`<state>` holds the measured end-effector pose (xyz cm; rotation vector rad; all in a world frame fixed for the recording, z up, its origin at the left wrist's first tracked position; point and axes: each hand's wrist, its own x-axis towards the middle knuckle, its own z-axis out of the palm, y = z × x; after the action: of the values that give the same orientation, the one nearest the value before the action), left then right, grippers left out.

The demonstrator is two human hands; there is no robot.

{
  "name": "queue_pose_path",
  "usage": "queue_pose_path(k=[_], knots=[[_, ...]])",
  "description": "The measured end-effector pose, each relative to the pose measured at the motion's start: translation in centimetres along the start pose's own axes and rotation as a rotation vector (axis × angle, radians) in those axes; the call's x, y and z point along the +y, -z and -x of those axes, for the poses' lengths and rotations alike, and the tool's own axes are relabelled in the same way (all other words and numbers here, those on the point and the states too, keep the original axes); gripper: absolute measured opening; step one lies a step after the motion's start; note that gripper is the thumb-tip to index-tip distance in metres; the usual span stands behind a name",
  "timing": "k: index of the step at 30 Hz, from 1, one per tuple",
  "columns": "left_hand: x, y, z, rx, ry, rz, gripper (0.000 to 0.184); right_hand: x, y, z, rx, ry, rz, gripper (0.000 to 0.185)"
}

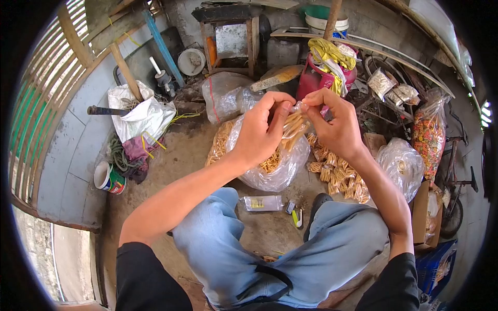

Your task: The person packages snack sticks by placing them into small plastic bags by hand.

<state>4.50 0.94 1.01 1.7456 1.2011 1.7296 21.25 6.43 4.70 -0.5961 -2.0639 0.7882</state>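
Observation:
Both hands pinch the top edge of a small clear plastic bag (295, 127) filled with tan snack sticks. My left hand (264, 127) holds the bag's left top corner, its fingers closed. On the other corner, my right hand (334, 122) pinches with thumb and forefinger. Below the hands lies a large clear plastic sack (282, 168) of loose snack sticks, partly hidden by the small bag and my left hand. A pile of filled small snack bags (340, 173) rests on the floor under my right forearm.
On the floor before my knees lie a stack of clear bags (262, 203), a green stapler (296, 217) and a small staple box (290, 207). A clear sack (402, 166) and a cardboard box (426, 220) stand right; a white sack (142, 116) and paint bucket (110, 178) stand left.

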Motion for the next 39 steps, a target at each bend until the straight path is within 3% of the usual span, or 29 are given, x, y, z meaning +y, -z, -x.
queue_pose_path(k=[2, 6, 8, 11, 14, 20, 27, 28, 32, 36, 39], knots=[[0.0, 0.0, -0.1, -0.004, -0.082, -0.066, 0.013, 0.2, -0.2, 0.1, 0.018, -0.072, -0.166, 0.008], [0.6, 0.0, -0.3, 0.011, -0.112, -0.120, 0.016, 0.5, -0.2, 0.0, -0.018, 0.010, -0.125, 0.009], [0.8, 0.2, -0.1, -0.095, 0.062, 0.027, 0.014, 0.4, -0.3, 0.0, 0.062, 0.043, 0.015, 0.008], [0.6, 0.4, -0.6, -0.135, 0.173, 0.261, 0.009, 1.0, -0.5, 0.0, 0.059, 0.224, 0.064, 0.007], [0.3, 0.9, -0.5, -0.165, 0.233, 0.317, 0.004, 0.5, -1.1, 0.4, 0.073, 0.233, 0.165, 0.008], [0.7, 1.9, -0.8, -0.300, 0.299, 0.099, 0.012, 0.4, -1.5, 0.7, 0.034, 0.219, 0.084, 0.010], [-0.2, 1.9, -0.4, -0.382, 0.365, 0.080, 0.018, 0.8, -1.9, 0.5, 0.078, 0.239, 0.134, 0.009], [-0.4, 1.9, -0.4, -0.346, 0.400, 0.211, 0.017, 0.8, -1.9, 0.5, 0.079, 0.240, 0.135, 0.009], [0.0, 1.0, -0.2, -0.259, 0.401, 0.408, 0.013, 0.7, -1.9, 0.4, 0.072, 0.193, 0.106, 0.009], [-0.6, 1.7, -0.7, -0.333, 0.432, 0.298, 0.007, 0.6, -1.8, 0.4, 0.049, -0.019, -0.015, 0.011], [0.2, 1.9, -1.2, -0.319, 0.572, 0.407, 0.010, 0.8, -1.5, 0.3, 0.048, 0.008, 0.009, 0.014]])
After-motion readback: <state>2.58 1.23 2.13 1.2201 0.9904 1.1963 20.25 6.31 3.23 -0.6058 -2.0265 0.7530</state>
